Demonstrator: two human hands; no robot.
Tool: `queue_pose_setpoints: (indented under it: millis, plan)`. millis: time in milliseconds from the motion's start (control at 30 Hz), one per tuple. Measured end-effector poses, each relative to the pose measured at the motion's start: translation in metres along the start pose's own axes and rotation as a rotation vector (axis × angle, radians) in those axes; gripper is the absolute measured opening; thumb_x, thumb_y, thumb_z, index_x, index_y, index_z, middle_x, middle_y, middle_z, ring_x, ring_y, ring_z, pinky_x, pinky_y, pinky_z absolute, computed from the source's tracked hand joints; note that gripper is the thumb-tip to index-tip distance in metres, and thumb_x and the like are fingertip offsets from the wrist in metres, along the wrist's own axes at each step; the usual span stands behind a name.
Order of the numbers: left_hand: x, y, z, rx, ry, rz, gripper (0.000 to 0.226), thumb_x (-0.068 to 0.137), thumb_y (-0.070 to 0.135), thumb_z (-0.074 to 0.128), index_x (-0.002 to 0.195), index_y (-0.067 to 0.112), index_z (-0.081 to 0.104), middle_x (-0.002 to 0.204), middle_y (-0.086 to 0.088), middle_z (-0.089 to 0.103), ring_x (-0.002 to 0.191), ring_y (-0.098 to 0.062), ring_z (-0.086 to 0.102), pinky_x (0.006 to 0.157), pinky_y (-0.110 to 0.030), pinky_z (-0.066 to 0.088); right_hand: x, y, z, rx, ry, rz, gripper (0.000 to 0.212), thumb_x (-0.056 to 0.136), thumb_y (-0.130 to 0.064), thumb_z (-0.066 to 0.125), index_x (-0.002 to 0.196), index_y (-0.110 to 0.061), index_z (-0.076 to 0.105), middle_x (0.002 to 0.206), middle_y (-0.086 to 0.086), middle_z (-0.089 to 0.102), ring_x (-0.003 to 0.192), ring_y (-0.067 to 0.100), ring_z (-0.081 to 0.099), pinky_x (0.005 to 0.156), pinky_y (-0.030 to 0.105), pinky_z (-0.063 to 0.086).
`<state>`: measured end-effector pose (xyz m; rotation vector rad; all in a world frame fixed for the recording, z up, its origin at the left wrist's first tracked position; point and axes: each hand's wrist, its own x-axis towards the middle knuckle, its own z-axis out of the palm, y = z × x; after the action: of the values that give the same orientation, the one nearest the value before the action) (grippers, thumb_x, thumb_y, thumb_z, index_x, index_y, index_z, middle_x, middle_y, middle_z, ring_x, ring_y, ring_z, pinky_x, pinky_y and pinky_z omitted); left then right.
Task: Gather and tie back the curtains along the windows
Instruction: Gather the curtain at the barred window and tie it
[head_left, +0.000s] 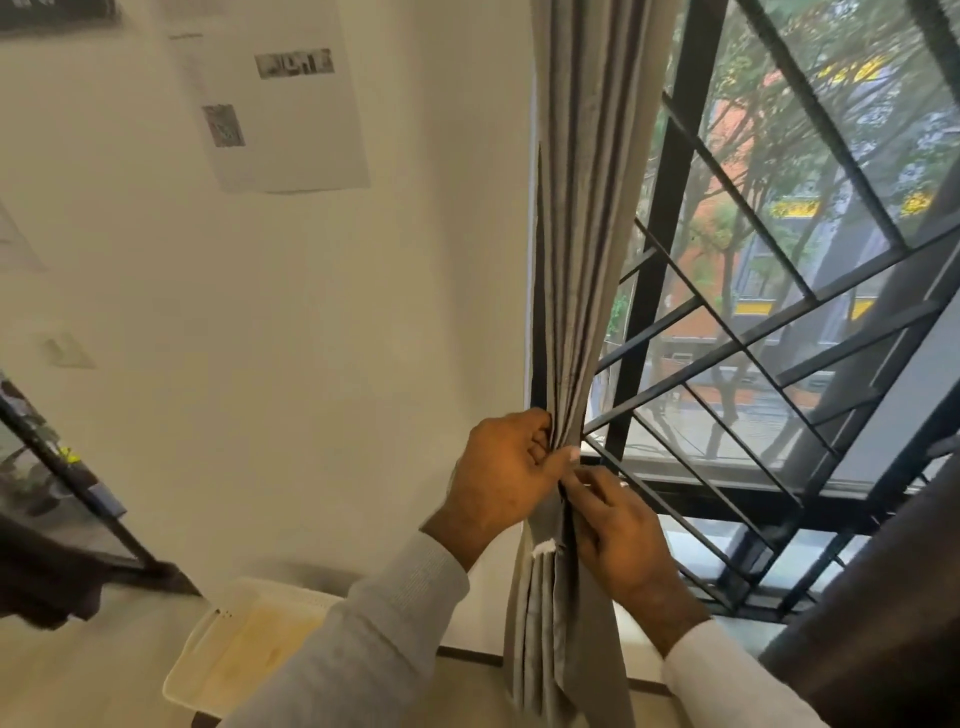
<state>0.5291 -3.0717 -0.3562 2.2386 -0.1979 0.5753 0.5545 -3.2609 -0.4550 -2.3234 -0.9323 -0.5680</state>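
Observation:
A grey curtain hangs gathered into narrow folds at the left edge of the window. My left hand grips the bunched folds at sill height, with the thumb across the front. My right hand sits just below and to the right, fingertips pinching at the bundle where a dark band seems to wrap it. Below the hands the curtain fans out loose, and a small white tag shows on it. Whether the band is a tie-back I cannot tell.
Black metal grille bars cover the window. A dark brown curtain hangs at the lower right. A cream tray-like top stands below left by the white wall. Papers are stuck on the wall above.

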Motion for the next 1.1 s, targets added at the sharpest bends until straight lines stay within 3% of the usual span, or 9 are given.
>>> queue_pose_setpoints:
  millis: [133,200,267,333,400,567,833,1000,1100]
  plan:
    - [0.001,-0.001,-0.002,0.033,0.063,-0.003,0.037,0.098,0.034,0.074,0.072,0.03,0.049,0.062,0.011,0.05,0.056,-0.011,0.049,0.058,-0.032,0.049,0.016,0.003,-0.007,0.278,0.059,0.081,0.045,0.107,-0.045,0.044,0.14,-0.023,0.064,0.128,-0.005,0.058,0.112,0.011,0.063,0.093,0.038,0.06]
    - [0.002,-0.001,-0.004,0.022,0.041,-0.021,0.037,0.098,0.037,0.072,0.071,0.035,0.046,0.062,0.01,0.051,0.057,-0.013,0.051,0.06,-0.035,0.053,0.032,0.01,-0.004,0.351,0.179,0.191,0.032,0.104,-0.019,0.051,0.134,-0.021,0.064,0.125,-0.004,0.058,0.109,0.008,0.064,0.091,0.038,0.061]
    - [0.003,-0.001,-0.006,0.008,0.021,-0.027,0.036,0.097,0.04,0.07,0.07,0.035,0.047,0.062,0.009,0.052,0.058,-0.016,0.054,0.063,-0.041,0.058,0.053,0.016,-0.001,0.417,0.21,0.361,0.046,0.104,-0.005,0.053,0.142,-0.03,0.055,0.132,-0.002,0.058,0.113,0.011,0.064,0.092,0.044,0.061]
    - [0.005,0.0,-0.005,0.002,-0.002,-0.048,0.038,0.098,0.036,0.073,0.069,0.035,0.048,0.062,0.011,0.052,0.058,-0.014,0.054,0.064,-0.038,0.058,0.074,0.016,-0.002,0.577,0.142,0.512,0.056,0.108,-0.013,0.055,0.152,-0.045,0.043,0.143,-0.006,0.058,0.127,0.016,0.062,0.098,0.047,0.059]
    - [0.007,0.003,-0.006,-0.007,-0.018,-0.056,0.04,0.098,0.032,0.075,0.068,0.037,0.048,0.06,0.014,0.051,0.057,-0.01,0.052,0.063,-0.031,0.053,0.088,0.014,-0.005,0.703,0.108,0.556,0.05,0.108,-0.018,0.058,0.149,-0.045,0.047,0.133,-0.011,0.066,0.121,0.015,0.066,0.095,0.045,0.061]
    - [0.011,0.002,-0.012,0.057,-0.022,-0.05,0.045,0.1,0.03,0.073,0.067,0.035,0.043,0.061,0.015,0.047,0.056,-0.008,0.048,0.062,-0.024,0.042,0.082,0.01,-0.005,0.572,0.253,0.625,0.007,0.099,-0.028,0.071,0.104,-0.032,0.069,0.099,-0.006,0.073,0.096,0.019,0.073,0.084,0.052,0.064]
    - [0.017,-0.001,-0.007,0.117,0.065,-0.085,0.03,0.1,0.032,0.071,0.077,0.023,0.054,0.064,0.008,0.054,0.06,-0.018,0.057,0.062,-0.031,0.053,0.028,-0.023,0.001,0.206,0.415,0.265,0.016,0.103,-0.018,0.066,0.119,-0.015,0.067,0.103,-0.006,0.062,0.091,0.007,0.062,0.081,0.027,0.056]
    - [0.015,-0.005,-0.016,0.114,0.027,-0.111,0.044,0.099,0.031,0.074,0.066,0.035,0.045,0.059,0.015,0.05,0.055,-0.008,0.049,0.062,-0.025,0.047,0.026,-0.009,-0.019,0.287,0.603,0.559,0.009,0.095,-0.029,0.078,0.093,-0.023,0.071,0.083,-0.008,0.066,0.078,0.013,0.063,0.072,0.042,0.06]
    - [0.011,-0.001,-0.017,0.108,-0.002,-0.119,0.036,0.1,0.034,0.073,0.072,0.033,0.05,0.063,0.019,0.05,0.056,-0.008,0.051,0.065,-0.021,0.046,0.028,-0.002,-0.028,0.368,0.565,0.605,0.019,0.09,-0.03,0.083,0.082,-0.026,0.066,0.077,-0.005,0.065,0.073,0.018,0.062,0.068,0.043,0.06]
